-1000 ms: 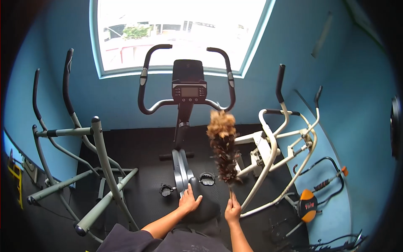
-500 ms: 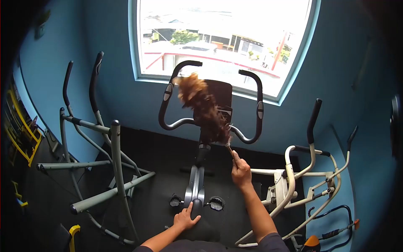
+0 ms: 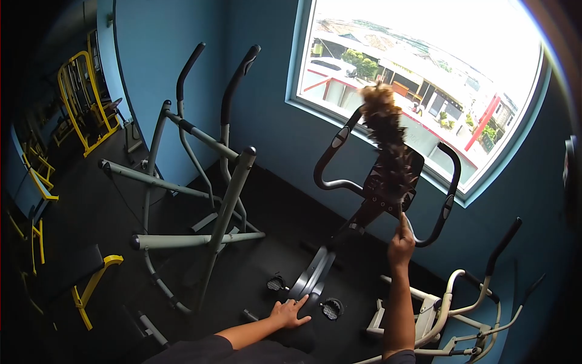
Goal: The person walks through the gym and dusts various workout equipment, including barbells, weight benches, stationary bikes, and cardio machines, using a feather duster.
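Note:
My right hand (image 3: 401, 247) is closed around the handle of a brown feather duster (image 3: 391, 142). The duster points up and away from me, its feathers in front of the console (image 3: 377, 189) of an exercise bike (image 3: 316, 270) and its pale tip against the window. Some of the console is hidden behind the feathers. Lower down, my left hand (image 3: 290, 313) lies with fingers spread on the dark part of the bike at the near end of its grey frame. A pedal (image 3: 331, 309) shows just right of that hand.
A grey elliptical-style machine (image 3: 227, 200) stands to the left, with a cream one (image 3: 430, 315) to the right. Behind the bike are a blue wall and a bright window (image 3: 424, 60). Yellow-framed equipment (image 3: 88, 103) appears at far left, and a yellow-legged bench (image 3: 94, 285) below it.
My view has turned left and tilted, so the bike now sits further right. The duster stands more upright over the console. My left hand stays on the bike.

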A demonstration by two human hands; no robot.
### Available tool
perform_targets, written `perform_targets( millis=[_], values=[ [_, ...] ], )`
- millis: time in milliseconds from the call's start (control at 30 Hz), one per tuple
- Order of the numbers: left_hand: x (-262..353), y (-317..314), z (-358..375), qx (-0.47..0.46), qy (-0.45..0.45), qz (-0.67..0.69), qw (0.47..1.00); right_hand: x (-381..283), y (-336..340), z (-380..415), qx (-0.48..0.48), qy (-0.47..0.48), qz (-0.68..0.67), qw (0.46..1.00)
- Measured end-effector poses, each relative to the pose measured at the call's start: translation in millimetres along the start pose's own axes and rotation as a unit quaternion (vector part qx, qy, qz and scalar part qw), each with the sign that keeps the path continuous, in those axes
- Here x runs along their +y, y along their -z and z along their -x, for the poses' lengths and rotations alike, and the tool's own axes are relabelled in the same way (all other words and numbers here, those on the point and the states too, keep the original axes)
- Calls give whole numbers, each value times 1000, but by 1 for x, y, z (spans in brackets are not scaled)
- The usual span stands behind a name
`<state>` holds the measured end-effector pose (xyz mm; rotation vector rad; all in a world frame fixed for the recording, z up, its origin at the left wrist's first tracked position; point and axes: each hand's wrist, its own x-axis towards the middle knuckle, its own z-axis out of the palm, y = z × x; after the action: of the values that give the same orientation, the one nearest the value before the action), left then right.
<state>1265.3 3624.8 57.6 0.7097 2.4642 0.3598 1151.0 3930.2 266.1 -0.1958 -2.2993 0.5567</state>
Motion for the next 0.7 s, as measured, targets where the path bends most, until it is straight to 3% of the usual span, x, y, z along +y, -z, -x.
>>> perform_targets(
  millis=[67,133,200,267,333,467,533,600,633,700],
  values=[
    [-2,0,1,6,-6,0,1000,3,15,-7,101,-129,-64,984],
    [-3,-2,-1,8,-30,-8,999,39,11,11,161,-155,-40,974],
    [-3,-2,-3,-3,-6,15,1000,60,21,45,195,-314,-201,907],
    [-2,1,-4,-22,-37,6,999,25,22,82,249,-449,-311,800],
    [-2,-4,-5,1,-27,15,1000,27,9,142,208,-499,-350,765],
    [-6,-9,-8,16,-56,20,998,5,-27,279,66,-551,-244,795],
    [-5,-8,-6,24,-65,24,997,-7,-42,363,5,-494,-168,853],
    [-5,-10,-7,16,-71,35,997,-62,-22,401,-59,-521,-55,850],
    [-6,-10,-7,16,-77,50,996,-88,-7,408,-110,-580,-70,804],
    [-9,-12,-8,17,-98,47,994,-120,8,447,-99,-555,-54,824]
  ],
)
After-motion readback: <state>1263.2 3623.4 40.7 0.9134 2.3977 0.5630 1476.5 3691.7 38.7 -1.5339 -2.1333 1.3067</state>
